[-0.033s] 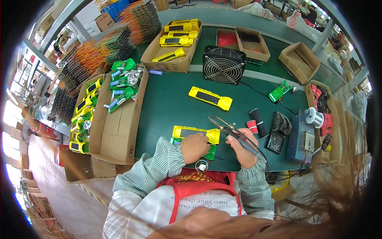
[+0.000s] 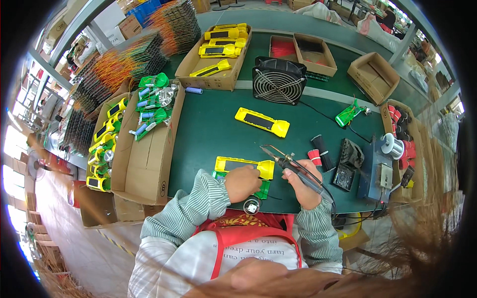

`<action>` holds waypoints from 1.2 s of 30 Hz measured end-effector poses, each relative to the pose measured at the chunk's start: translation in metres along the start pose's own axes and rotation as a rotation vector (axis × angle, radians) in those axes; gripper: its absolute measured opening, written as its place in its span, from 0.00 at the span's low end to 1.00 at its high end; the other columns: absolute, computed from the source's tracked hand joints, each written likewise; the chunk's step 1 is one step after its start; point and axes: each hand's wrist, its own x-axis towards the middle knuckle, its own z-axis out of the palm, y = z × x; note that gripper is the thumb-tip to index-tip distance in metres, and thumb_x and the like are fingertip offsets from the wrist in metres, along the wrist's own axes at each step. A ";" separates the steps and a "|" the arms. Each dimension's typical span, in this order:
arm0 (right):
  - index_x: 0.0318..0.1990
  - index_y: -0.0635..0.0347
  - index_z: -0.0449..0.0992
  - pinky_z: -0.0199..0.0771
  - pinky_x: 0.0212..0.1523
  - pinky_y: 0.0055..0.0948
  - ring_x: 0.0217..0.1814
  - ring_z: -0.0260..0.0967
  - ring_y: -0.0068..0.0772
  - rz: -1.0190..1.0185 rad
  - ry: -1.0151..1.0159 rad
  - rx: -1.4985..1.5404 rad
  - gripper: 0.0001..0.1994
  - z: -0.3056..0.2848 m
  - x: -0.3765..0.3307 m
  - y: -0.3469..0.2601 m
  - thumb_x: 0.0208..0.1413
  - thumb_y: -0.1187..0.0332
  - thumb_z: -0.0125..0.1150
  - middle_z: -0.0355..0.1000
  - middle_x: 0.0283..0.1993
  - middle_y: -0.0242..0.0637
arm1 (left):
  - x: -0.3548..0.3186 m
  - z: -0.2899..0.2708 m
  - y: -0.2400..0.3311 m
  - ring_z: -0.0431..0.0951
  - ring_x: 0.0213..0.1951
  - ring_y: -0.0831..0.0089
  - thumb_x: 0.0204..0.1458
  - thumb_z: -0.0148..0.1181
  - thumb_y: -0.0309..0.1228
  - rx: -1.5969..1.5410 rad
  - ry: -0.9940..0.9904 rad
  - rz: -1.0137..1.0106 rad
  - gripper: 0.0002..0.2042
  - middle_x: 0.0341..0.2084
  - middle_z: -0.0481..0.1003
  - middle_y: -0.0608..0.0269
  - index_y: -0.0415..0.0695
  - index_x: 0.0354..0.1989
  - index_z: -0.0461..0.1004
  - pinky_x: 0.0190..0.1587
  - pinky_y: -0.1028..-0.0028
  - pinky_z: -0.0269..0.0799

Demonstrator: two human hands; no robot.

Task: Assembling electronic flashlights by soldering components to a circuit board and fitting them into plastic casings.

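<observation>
My right hand (image 2: 304, 187) is closed around a soldering iron (image 2: 309, 182), its thin tip and a bent metal tube pointing up and left, apart from the work. Curled over the work in front of me, my left hand (image 2: 241, 185) has its fingertips by the inner edge of a yellow casing (image 2: 267, 170) with a dark panel. What its fingers pinch is hidden. Under and beside this hand lies a green casing (image 2: 264, 189), and a round lamp head (image 2: 252, 205) sits at the table edge. Farther off lies a second yellow casing (image 2: 263, 122).
A black fan (image 2: 279, 82) stands ahead. Cardboard boxes (image 2: 141, 171) with green and yellow parts line the left. At right are a solder spool (image 2: 392, 147), a blue soldering station (image 2: 371, 174), a black holder (image 2: 348, 164), and red and black wire bundles (image 2: 323, 153).
</observation>
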 end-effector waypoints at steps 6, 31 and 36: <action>0.44 0.67 0.70 0.77 0.38 0.23 0.36 0.76 0.27 0.033 0.054 -0.006 0.11 -0.005 -0.001 -0.005 0.55 0.75 0.63 0.76 0.37 0.40 | -0.002 -0.009 -0.013 0.74 0.40 0.54 0.53 0.58 0.31 -0.361 0.046 0.033 0.07 0.32 0.74 0.54 0.40 0.33 0.75 0.44 0.60 0.70; 0.41 0.68 0.72 0.74 0.35 0.21 0.33 0.75 0.22 -0.078 0.021 -0.244 0.11 -0.003 0.006 -0.006 0.53 0.75 0.66 0.76 0.32 0.38 | -0.026 0.012 -0.025 0.74 0.33 0.56 0.47 0.60 0.27 -0.013 0.341 -0.337 0.02 0.26 0.73 0.58 0.44 0.29 0.77 0.36 0.62 0.69; 0.42 0.70 0.72 0.76 0.37 0.23 0.34 0.75 0.25 -0.014 -0.040 -0.204 0.11 -0.005 0.011 -0.012 0.53 0.76 0.65 0.75 0.34 0.39 | -0.026 0.001 -0.030 0.76 0.34 0.56 0.49 0.61 0.25 -0.310 0.385 -0.320 0.03 0.28 0.74 0.56 0.41 0.31 0.77 0.38 0.62 0.72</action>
